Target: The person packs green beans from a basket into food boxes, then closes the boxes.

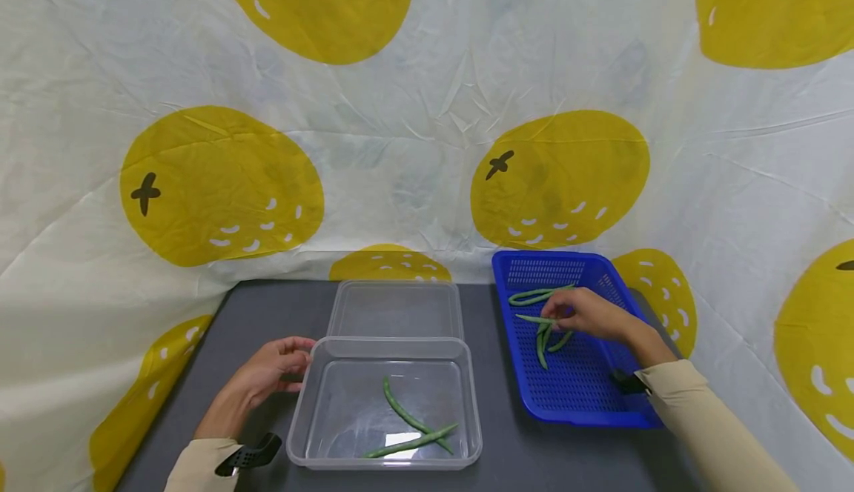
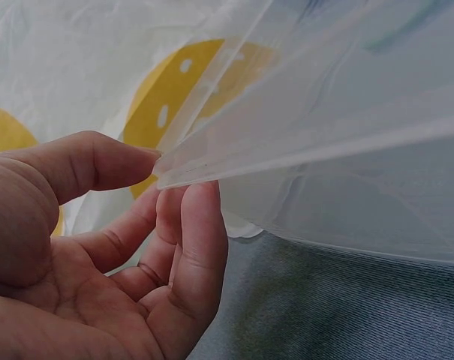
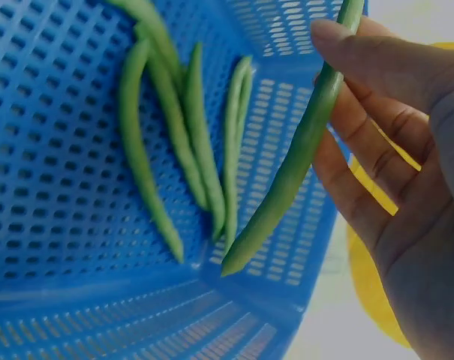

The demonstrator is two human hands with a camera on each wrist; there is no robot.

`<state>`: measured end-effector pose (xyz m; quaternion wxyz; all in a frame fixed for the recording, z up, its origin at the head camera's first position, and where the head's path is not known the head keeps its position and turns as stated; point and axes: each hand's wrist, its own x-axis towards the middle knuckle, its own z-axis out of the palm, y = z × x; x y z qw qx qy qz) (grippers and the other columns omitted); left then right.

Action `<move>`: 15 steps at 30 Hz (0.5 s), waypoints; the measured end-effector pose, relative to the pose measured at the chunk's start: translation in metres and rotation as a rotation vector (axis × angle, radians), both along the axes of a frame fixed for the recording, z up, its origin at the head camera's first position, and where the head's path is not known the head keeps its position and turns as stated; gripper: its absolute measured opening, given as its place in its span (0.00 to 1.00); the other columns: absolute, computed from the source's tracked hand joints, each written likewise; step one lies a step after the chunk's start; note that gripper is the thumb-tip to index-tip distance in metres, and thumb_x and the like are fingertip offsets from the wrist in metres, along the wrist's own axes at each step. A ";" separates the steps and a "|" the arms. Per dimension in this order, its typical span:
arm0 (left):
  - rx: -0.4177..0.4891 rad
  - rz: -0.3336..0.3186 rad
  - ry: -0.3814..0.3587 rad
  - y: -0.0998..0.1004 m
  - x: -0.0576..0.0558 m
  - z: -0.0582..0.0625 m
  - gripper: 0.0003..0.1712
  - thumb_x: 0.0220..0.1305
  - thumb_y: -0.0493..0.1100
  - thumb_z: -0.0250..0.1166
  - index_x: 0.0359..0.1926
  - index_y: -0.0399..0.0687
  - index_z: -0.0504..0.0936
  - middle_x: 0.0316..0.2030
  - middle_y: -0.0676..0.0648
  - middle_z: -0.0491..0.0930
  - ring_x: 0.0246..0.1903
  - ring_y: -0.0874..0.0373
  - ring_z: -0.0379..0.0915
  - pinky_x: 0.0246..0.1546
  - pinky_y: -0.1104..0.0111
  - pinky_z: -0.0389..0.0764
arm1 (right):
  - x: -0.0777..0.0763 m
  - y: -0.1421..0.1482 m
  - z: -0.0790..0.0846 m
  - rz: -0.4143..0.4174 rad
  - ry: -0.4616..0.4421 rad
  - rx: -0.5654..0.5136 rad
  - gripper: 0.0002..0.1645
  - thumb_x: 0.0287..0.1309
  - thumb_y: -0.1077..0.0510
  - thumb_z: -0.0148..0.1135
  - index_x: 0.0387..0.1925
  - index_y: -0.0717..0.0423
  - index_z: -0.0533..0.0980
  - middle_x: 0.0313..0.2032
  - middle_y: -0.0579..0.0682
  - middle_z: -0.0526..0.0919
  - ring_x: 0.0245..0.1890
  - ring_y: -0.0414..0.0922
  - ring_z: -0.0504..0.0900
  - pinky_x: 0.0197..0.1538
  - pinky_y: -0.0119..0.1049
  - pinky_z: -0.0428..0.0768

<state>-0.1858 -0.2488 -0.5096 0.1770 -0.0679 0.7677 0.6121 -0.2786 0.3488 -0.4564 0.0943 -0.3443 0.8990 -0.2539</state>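
Note:
My right hand (image 1: 580, 310) pinches a green bean (image 3: 290, 165) between thumb and fingers, over the blue basket (image 1: 527, 396). Below it, several more green beans (image 3: 155, 157) lie on the basket's perforated bottom. On the other side, my left hand (image 1: 270, 370) grips the rim corner of a clear plastic container (image 1: 475, 410), thumb above and fingertips beneath, as the left wrist view shows. Inside that container two green beans (image 1: 414, 441) lie crossed near its front right.
Directly behind the container lies a clear plastic lid (image 1: 396, 308) on the grey table (image 1: 487, 373). A white cloth (image 1: 394, 181) with yellow fruit prints hangs behind the table and along its sides. The basket stands to the container's right, a strip of table between them.

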 end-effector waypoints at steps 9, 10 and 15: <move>0.000 0.005 -0.002 0.000 0.000 0.000 0.25 0.66 0.39 0.62 0.62 0.34 0.73 0.44 0.42 0.82 0.41 0.50 0.79 0.39 0.57 0.82 | 0.010 -0.023 0.017 0.040 0.019 -0.057 0.11 0.63 0.61 0.68 0.46 0.48 0.84 0.42 0.42 0.85 0.41 0.40 0.82 0.44 0.39 0.82; -0.001 0.005 -0.002 0.000 0.000 0.000 0.25 0.66 0.39 0.62 0.62 0.34 0.73 0.44 0.42 0.82 0.41 0.50 0.79 0.39 0.57 0.82 | 0.010 -0.026 0.018 0.048 0.019 -0.061 0.10 0.64 0.59 0.68 0.46 0.46 0.84 0.42 0.42 0.84 0.40 0.40 0.82 0.43 0.38 0.82; -0.001 0.011 -0.002 0.000 0.000 -0.001 0.25 0.66 0.39 0.62 0.62 0.34 0.73 0.44 0.42 0.82 0.41 0.50 0.79 0.39 0.57 0.82 | 0.012 -0.042 0.022 0.084 0.019 -0.086 0.09 0.63 0.55 0.69 0.45 0.43 0.84 0.41 0.44 0.84 0.38 0.39 0.83 0.41 0.36 0.82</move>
